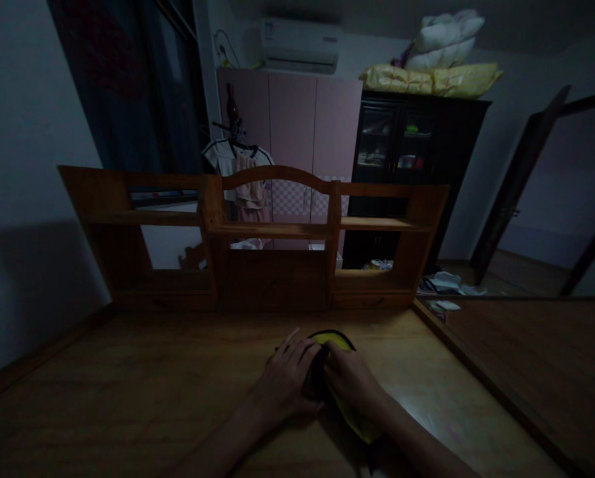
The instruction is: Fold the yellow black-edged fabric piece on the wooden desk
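Both hands rest close together on a wooden desk [153, 385]. Between and under them lies a yellow pouch with dark edging [338, 340]; part of it shows beyond the fingers and another part below the right wrist. My left hand [287, 378] lies on its left side with fingers bent over the pouch. My right hand [350, 378] covers its right side, fingers curled onto it. The dim light hides how the fingers grip.
A wooden shelf unit [272, 232] stands at the back of the desk. Behind it are a pink wardrobe [317, 126], a dark cabinet [412, 153] topped with bedding, hanging clothes [248, 179] and an open door [521, 179] at right.
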Motion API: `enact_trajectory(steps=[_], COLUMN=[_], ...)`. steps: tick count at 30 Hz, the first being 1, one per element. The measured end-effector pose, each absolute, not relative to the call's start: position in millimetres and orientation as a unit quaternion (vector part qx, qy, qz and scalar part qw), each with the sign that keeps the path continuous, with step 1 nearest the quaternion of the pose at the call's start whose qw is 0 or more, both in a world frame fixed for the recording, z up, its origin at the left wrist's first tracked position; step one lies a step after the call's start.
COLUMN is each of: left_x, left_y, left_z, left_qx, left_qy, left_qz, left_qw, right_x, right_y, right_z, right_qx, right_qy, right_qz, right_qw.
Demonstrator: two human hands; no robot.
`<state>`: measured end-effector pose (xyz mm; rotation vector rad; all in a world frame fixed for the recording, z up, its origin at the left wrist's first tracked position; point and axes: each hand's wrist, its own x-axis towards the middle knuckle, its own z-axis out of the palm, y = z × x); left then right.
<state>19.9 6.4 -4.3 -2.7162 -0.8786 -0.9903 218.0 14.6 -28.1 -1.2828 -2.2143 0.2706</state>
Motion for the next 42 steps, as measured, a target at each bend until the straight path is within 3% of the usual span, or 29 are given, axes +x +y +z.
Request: enact_trajectory(steps=[42], left_x=[19.9], left_y=[7.5], left_z=[-7.7], left_qx=[-0.900], left_qy=[-0.300], left_qz=[-0.313], left_qw=[0.055], right_x=[218.7], right_y=[13.0], right_z=[-26.8], right_qx=[-0.467], right_qy=[-0.828], right_qz=[0.121], right_qw=[0.285])
